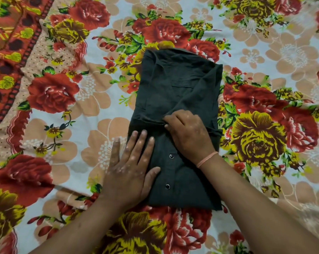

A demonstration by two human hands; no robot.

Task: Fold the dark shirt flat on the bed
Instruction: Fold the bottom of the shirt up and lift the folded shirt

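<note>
The dark shirt lies folded into a long narrow rectangle in the middle of the bed, its snap buttons showing near the front end. My left hand rests flat, fingers spread, on the shirt's near left edge and partly on the sheet. My right hand sits on the shirt's middle and pinches the edge of a folded layer between thumb and fingers. A thin orange band circles my right wrist.
A floral bedsheet with red, yellow and peach flowers covers the whole bed. A rumpled orange and red patterned cloth lies at the far left corner.
</note>
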